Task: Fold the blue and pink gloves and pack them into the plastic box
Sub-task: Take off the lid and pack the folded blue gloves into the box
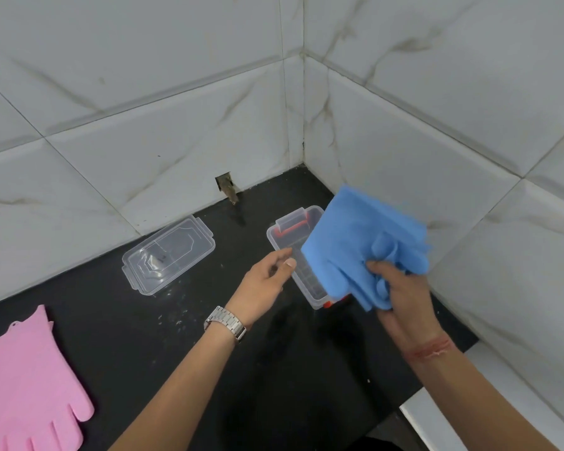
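Note:
My right hand [401,297] grips the folded blue gloves [352,242] by their fingers and holds them in the air above the clear plastic box [285,237], which has orange clips and stands open on the black counter. The gloves hide most of the box's right side. My left hand [267,281], a metal watch on its wrist, hovers just left of the box with loosely curled fingers that hold nothing. The pink gloves [23,379] lie flat at the counter's front left.
The box's clear lid [168,255] lies upturned on the black counter [209,369], left of the box near the tiled wall. White marble-look tiled walls meet in a corner behind the box. A white ledge [437,418] borders the counter at the front right.

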`<state>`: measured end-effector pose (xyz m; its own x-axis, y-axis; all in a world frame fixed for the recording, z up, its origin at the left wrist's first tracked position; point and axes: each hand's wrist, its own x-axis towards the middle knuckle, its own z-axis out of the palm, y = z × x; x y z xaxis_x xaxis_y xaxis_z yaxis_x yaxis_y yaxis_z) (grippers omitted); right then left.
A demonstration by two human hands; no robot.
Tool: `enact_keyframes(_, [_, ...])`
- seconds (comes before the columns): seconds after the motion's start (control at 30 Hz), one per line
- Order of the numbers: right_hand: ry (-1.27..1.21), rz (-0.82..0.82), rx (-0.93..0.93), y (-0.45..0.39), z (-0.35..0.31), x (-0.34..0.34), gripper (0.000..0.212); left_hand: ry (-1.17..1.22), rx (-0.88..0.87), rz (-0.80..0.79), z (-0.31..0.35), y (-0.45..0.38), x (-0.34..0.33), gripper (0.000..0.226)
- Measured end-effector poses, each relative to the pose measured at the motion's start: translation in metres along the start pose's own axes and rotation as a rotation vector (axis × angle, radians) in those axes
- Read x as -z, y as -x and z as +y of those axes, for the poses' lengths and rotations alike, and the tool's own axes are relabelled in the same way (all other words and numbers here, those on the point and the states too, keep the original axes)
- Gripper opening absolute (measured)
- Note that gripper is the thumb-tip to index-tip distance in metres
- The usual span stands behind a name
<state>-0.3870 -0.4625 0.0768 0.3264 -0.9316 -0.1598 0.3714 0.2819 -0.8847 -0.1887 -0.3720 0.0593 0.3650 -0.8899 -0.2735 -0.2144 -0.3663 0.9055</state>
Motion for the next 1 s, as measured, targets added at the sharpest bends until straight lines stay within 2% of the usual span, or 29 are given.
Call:
enact_keyframes(0.1, [0.241, 0.094, 0.278, -0.019, -0.017, -0.006, 0.026, -0.324, -0.115, -0.004, -0.011, 0.004, -0.01, 0.04])
enact_keyframes(0.13, [0.346, 0.07, 0.396, -0.025, -0.022, -0.008, 0.025, -0.43, -0.157, -0.016, -0.015, 0.006, -0.014, 0.041])
enact_keyframes(0.23, [0.516, -0.203, 0.643, -0.043, -0.023, -0.015, 0.021, -0.632, -0.232, -0.041, -0.029, 0.011, -0.025, 0.044])
enact_keyframes(0.27, [0.632, -0.297, 0.707, -0.051, -0.019, -0.015, 0.028, -0.661, -0.242, -0.038, -0.032, 0.012, -0.028, 0.046])
enact_keyframes(0.37, [1.306, -0.592, 0.895, -0.077, 0.005, -0.012, 0.047, -0.702, -0.257, -0.011, -0.035, 0.014, -0.033, 0.048])
enact_keyframes(0.43, [1.669, -0.818, 0.75, -0.085, 0.023, -0.013, 0.049, -0.741, -0.25, -0.001, -0.035, 0.014, -0.034, 0.049])
enact_keyframes(0.47, [1.748, -0.901, 0.643, -0.088, 0.032, -0.014, 0.05, -0.769, -0.246, -0.003, -0.035, 0.015, -0.035, 0.05])
enact_keyframes(0.53, [1.813, -0.949, 0.526, -0.093, 0.044, -0.016, 0.053, -0.813, -0.238, -0.011, -0.036, 0.014, -0.035, 0.052])
enact_keyframes(0.63, [1.929, -0.952, 0.488, -0.098, 0.056, -0.019, 0.059, -0.847, -0.228, -0.013, -0.034, 0.013, -0.034, 0.052])
enact_keyframes(0.73, [1.939, -0.959, 0.367, -0.1, 0.065, -0.022, 0.061, -0.885, -0.238, -0.003, -0.03, 0.012, -0.035, 0.049])
enact_keyframes(0.9, [1.866, -0.995, 0.219, -0.104, 0.069, -0.03, 0.056, -0.885, -0.276, 0.118, -0.022, 0.004, -0.039, 0.033])
enact_keyframes(1.0, [1.829, -1.071, 0.129, -0.106, 0.068, -0.035, 0.06, -0.912, -0.31, 0.144, -0.017, -0.006, -0.041, 0.029])
